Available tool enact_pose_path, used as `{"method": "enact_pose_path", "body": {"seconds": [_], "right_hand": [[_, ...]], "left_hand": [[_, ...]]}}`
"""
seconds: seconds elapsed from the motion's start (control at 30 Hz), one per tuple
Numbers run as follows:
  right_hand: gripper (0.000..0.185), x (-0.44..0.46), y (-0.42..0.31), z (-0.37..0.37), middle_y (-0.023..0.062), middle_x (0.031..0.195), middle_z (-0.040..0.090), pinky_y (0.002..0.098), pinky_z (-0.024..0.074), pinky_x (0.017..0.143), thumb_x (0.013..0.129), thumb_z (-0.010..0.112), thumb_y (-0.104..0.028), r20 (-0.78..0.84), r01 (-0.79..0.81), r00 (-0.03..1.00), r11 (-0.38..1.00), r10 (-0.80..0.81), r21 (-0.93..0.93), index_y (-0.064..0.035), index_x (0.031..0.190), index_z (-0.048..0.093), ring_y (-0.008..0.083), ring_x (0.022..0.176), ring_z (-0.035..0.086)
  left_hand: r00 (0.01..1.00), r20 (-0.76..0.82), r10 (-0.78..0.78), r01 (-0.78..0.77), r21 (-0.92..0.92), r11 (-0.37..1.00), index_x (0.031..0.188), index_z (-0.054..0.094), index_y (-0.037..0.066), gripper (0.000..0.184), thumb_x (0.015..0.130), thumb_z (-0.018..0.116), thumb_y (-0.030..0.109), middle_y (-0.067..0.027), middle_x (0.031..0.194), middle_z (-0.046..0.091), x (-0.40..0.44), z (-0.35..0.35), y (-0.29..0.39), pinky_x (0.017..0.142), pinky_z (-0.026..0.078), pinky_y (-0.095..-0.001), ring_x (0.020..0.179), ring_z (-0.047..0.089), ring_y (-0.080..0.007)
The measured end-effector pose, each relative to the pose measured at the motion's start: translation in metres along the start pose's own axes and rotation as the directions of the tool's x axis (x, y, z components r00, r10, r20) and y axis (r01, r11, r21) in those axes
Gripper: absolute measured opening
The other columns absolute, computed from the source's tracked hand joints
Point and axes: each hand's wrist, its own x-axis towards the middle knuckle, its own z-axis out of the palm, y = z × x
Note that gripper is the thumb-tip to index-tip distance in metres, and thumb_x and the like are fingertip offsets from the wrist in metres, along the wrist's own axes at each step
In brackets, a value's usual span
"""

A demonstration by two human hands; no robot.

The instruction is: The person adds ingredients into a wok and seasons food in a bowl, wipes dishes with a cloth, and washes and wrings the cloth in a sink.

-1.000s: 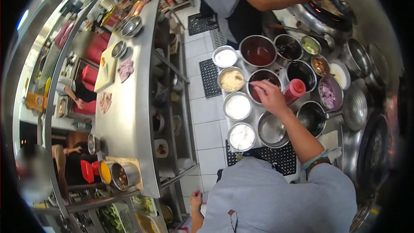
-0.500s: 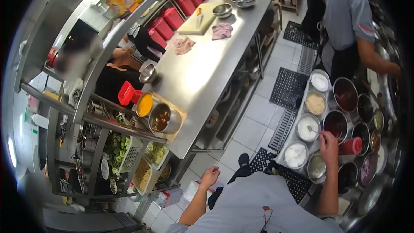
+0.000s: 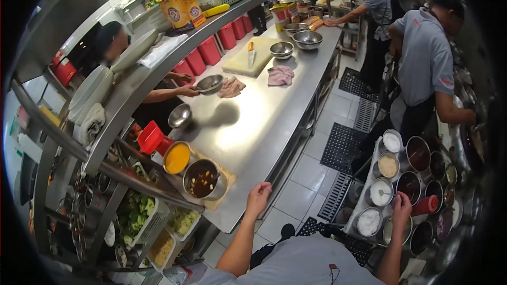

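My right hand point(image 3: 402, 208) has its fingers closed on the handle of a small spoon point(image 3: 387, 193), whose bowl rests in a pot of white powder point(image 3: 381, 192). Just right of that hand lies a red squeeze bottle point(image 3: 424, 206). Below the spoon's pot is another pot of white powder point(image 3: 369, 221); above it stands a pot of pale yellow powder point(image 3: 388, 165). My left hand point(image 3: 259, 198) is raised near the steel table's front edge, its fingers curled together; anything between them is too small to tell.
On the steel table point(image 3: 259, 126) are pots of orange liquid point(image 3: 176, 158) and dark sauce point(image 3: 203, 178), metal bowls and a cutting board point(image 3: 245, 60) with a knife. Across it, a person's hand holds a bowl point(image 3: 209, 84). A co-worker point(image 3: 425, 68) stands at the stoves.
The view has swung left. My right hand has moved from the yellow powder to the white powder pot with the spoon. My left hand has risen toward the table. The person opposite now holds a bowl.
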Motion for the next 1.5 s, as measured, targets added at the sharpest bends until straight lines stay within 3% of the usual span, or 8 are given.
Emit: {"method": "enact_pose_path", "body": {"seconds": [0.2, 0.4, 0.53, 0.8, 1.07, 1.13, 1.37, 1.5], "right_hand": [[0.020, -0.007, -0.007, 0.014, 0.0042, 0.072, 0.060, 0.0240, 0.0419, 0.048, 0.090, 0.055, -0.016, -0.103, 0.013, 0.994, 0.992, -0.026, -0.122, 0.0015, 0.097, 0.063, 0.0088, 0.054, 0.051], [0.020, -0.019, -0.034, 0.023, 0.0059, 0.070, 0.061, 0.0251, 0.0416, 0.047, 0.089, 0.057, -0.016, -0.188, -0.049, 0.982, 0.972, 0.005, -0.228, 0.0022, 0.094, 0.064, 0.0097, 0.053, 0.051], [0.021, -0.023, -0.038, 0.024, 0.0067, 0.070, 0.061, 0.0257, 0.0411, 0.046, 0.088, 0.057, -0.017, -0.194, -0.045, 0.981, 0.954, -0.013, -0.296, 0.0027, 0.094, 0.064, 0.0099, 0.052, 0.052], [0.018, -0.031, -0.041, 0.015, 0.0099, 0.073, 0.063, 0.0288, 0.0443, 0.062, 0.085, 0.058, -0.012, -0.176, -0.043, 0.984, 0.907, -0.034, -0.418, 0.0029, 0.093, 0.065, 0.0158, 0.065, 0.056], [0.019, -0.029, -0.062, 0.023, 0.0089, 0.073, 0.063, 0.0263, 0.0431, 0.060, 0.087, 0.057, -0.013, -0.168, -0.087, 0.986, 0.901, 0.016, -0.425, 0.0014, 0.095, 0.064, 0.0130, 0.064, 0.054], [0.019, -0.029, -0.074, 0.024, 0.0083, 0.073, 0.063, 0.0259, 0.0427, 0.059, 0.087, 0.056, -0.013, -0.171, -0.072, 0.985, 0.905, 0.000, -0.420, 0.0010, 0.096, 0.064, 0.0123, 0.064, 0.054], [0.021, -0.036, -0.082, 0.014, 0.0036, 0.078, 0.062, 0.0233, 0.0442, 0.061, 0.090, 0.055, -0.018, -0.260, -0.109, 0.964, 0.970, 0.050, -0.218, -0.0004, 0.098, 0.064, 0.0086, 0.068, 0.055], [0.021, -0.041, -0.070, 0.005, 0.0041, 0.080, 0.064, 0.0214, 0.0455, 0.059, 0.090, 0.056, -0.016, -0.303, -0.081, 0.952, 0.988, 0.037, -0.134, 0.0008, 0.098, 0.064, 0.0085, 0.069, 0.057]], "left_hand": [[0.975, -0.110, -0.191, 0.161, -0.237, 0.958, 0.098, 0.060, 0.002, 0.020, 0.090, 0.054, 0.019, -0.0052, 0.087, 0.062, 0.063, -0.018, 0.014, 0.066, 0.045, -0.0216, 0.075, 0.059, -0.0116], [0.910, -0.338, -0.238, 0.051, -0.480, 0.876, 0.106, 0.050, 0.000, 0.037, 0.088, 0.058, 0.031, -0.0108, 0.105, 0.055, 0.226, -0.044, 0.013, 0.062, 0.048, -0.0272, 0.083, 0.061, -0.0202], [0.846, -0.429, -0.317, 0.061, -0.513, 0.856, 0.100, 0.050, 0.002, 0.045, 0.083, 0.063, 0.042, -0.0091, 0.092, 0.056, 0.314, -0.057, 0.010, 0.053, 0.048, -0.0265, 0.073, 0.062, -0.0201], [0.725, -0.448, -0.523, 0.205, -0.584, 0.785, 0.093, 0.056, -0.002, 0.038, 0.087, 0.059, 0.035, -0.0101, 0.075, 0.060, 0.395, -0.064, 0.011, 0.040, 0.044, -0.0254, 0.058, 0.061, -0.0189], [0.711, -0.483, -0.512, 0.176, -0.582, 0.794, 0.091, 0.055, -0.004, 0.014, 0.084, 0.054, 0.007, -0.0137, 0.078, 0.060, 0.396, -0.059, 0.011, 0.046, 0.050, -0.0248, 0.060, 0.063, -0.0201], [0.753, -0.553, -0.358, 0.063, -0.480, 0.875, 0.082, 0.051, -0.002, 0.005, 0.082, 0.053, 0.003, -0.0129, 0.075, 0.059, 0.365, -0.042, 0.009, 0.046, 0.049, -0.0245, 0.057, 0.060, -0.0187], [0.958, -0.122, -0.260, 0.144, -0.577, 0.804, 0.078, 0.046, 0.004, 0.013, 0.085, 0.057, 0.004, -0.0058, 0.072, 0.054, 0.203, 0.013, 0.033, 0.054, 0.052, -0.0237, 0.061, 0.058, -0.0146], [0.959, 0.123, -0.256, 0.282, -0.515, 0.809, 0.077, 0.047, 0.004, 0.013, 0.084, 0.058, 0.004, -0.0056, 0.072, 0.055, 0.122, 0.045, 0.064, 0.059, 0.054, -0.0247, 0.061, 0.059, -0.0137]]}}
